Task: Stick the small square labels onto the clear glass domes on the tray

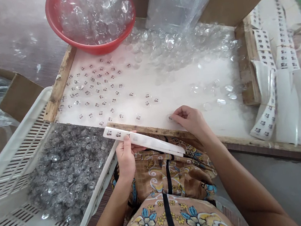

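My left hand [125, 152] grips a white strip of panda stickers [146, 142] between thumb and fingers, just over the front edge of the board. Several dark panda prints show at the strip's left end; the rest looks blank. On the white board [168, 80], the pinched fingertips of my right hand [188, 119] touch a small panda sticker [170, 117], partly covered by the fingers. To the left lie many clear discs with panda prints [103, 96], spread apart. Plain clear discs [221, 101] are scattered to the right and heaped at the back.
A red basin [96, 50] full of clear discs stands at the back left. A white plastic basket [95, 196] at left holds a pile of printed discs [67, 163]. Clear bags [174, 7] lie at the back. More sticker strips [281, 40] lie beyond the wooden edge [247, 68].
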Action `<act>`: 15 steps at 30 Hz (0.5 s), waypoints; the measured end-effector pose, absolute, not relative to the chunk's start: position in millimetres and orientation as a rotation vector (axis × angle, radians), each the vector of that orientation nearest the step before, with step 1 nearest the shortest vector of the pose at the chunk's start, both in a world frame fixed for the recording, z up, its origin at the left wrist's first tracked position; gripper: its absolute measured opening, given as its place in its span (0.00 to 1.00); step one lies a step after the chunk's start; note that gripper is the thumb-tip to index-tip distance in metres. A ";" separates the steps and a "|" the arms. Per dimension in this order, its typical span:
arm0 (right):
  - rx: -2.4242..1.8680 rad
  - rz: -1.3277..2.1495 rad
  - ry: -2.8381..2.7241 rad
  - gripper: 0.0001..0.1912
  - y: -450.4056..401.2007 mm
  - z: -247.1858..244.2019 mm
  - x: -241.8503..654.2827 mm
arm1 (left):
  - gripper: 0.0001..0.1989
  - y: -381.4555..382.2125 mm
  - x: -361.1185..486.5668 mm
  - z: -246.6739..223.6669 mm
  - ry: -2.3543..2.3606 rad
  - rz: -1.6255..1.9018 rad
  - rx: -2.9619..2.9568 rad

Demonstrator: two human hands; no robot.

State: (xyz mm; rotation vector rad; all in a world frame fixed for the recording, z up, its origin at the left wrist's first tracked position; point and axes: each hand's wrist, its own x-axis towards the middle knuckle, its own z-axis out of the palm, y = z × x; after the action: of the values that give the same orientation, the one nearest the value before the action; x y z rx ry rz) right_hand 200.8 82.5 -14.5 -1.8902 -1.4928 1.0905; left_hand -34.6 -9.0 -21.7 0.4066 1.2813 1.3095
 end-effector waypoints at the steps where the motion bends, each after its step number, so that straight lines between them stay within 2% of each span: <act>1: -1.891 1.090 -1.494 0.12 82.7 -14.5 200.6 | 0.27 -8.9 -34.6 -21.8 1.278 1.311 0.406; 15: -1.888 1.096 -1.465 0.13 83.5 -15.3 200.0 | 0.26 -8.2 -34.0 -20.3 1.289 1.298 0.401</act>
State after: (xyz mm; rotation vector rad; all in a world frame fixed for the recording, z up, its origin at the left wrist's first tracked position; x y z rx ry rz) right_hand 200.0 83.5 -15.3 -1.8880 -1.4651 1.0957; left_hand -34.0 -8.2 -20.3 0.4006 1.2886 1.2977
